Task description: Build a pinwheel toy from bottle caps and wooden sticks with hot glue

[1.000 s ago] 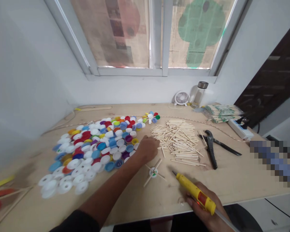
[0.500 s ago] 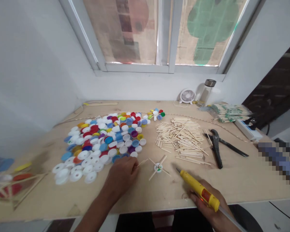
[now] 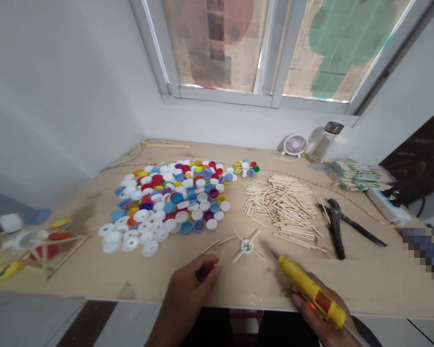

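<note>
My left hand (image 3: 191,284) is closed near the table's front edge, pinching a short wooden stick (image 3: 221,255) between its fingertips. In my right hand (image 3: 320,315) I grip a yellow glue gun (image 3: 309,290), its tip pointing up-left toward a white bottle cap with several sticks radiating from it (image 3: 246,246). Two loose sticks (image 3: 217,243) lie just left of that cap. A heap of colourful bottle caps (image 3: 169,205) spreads across the left half of the wooden table (image 3: 365,274). A pile of short wooden sticks (image 3: 284,207) lies right of the caps.
Black pliers (image 3: 336,226) lie right of the stick pile. A small white fan (image 3: 295,144), a glass jar (image 3: 323,140) and a bag of sticks (image 3: 361,176) stand at the back right. A power strip (image 3: 386,205) sits at the right edge. Cap-and-stick constructions (image 3: 29,241) rest at far left.
My left hand pulled back from the stick pile toward the front edge, now pinching a stick. The camera view swung left. My right hand kept holding the glue gun.
</note>
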### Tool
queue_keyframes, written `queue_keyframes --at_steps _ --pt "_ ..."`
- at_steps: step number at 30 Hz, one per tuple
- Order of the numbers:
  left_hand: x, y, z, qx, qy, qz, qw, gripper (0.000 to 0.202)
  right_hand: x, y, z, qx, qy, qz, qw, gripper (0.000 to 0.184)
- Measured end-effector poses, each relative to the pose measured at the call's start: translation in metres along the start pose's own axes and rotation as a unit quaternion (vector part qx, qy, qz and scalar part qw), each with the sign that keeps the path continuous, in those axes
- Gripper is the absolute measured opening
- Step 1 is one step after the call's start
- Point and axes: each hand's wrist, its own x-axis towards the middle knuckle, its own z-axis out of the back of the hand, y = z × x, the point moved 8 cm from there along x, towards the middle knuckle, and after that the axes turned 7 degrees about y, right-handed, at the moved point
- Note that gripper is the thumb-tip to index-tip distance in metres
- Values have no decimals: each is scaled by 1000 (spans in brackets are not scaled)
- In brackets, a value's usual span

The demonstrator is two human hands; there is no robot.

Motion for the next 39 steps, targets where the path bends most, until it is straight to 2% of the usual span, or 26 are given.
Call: queue_keyframes --at_steps 2,5,7,9,12,17,20,26,30,34,39 --pt "-5 -1 -14 -83 38 48 995 24 3 18 -10 -22 45 51 997 25" --pt "-11 -5 -24 -162 54 95 981 24 6 40 -33 -92 115 151 977 20" --pt "-14 -7 -27 -195 60 113 973 24 7 46 -43 -129 111 204 964 18" --pt "-16 -7 -29 -218 70 122 966 23 8 47 -48 -138 82 228 960 20" --pt "-17 -6 -31 -236 83 136 959 23 10 43 -52 -127 48 221 966 23" --pt "-21 -9 -33 -247 67 162 953 21 7 48 -48 -115 10 264 958 25" --pt "-21 -14 -32 -247 50 156 955 18 7 48 -46 -118 5 266 957 27" --pt "-20 -17 -32 -244 57 145 957 18 6 50 -44 -133 -24 278 951 36" --pt "-21 -18 -30 -233 36 140 962 16 5 50 -41 -145 -41 273 950 35" --pt "-21 -19 -30 -222 43 137 964 17 4 53 -42 -160 -26 284 945 31" --pt "-19 -19 -30 -217 56 131 966 18 5 54 -39 -163 -42 280 945 34"
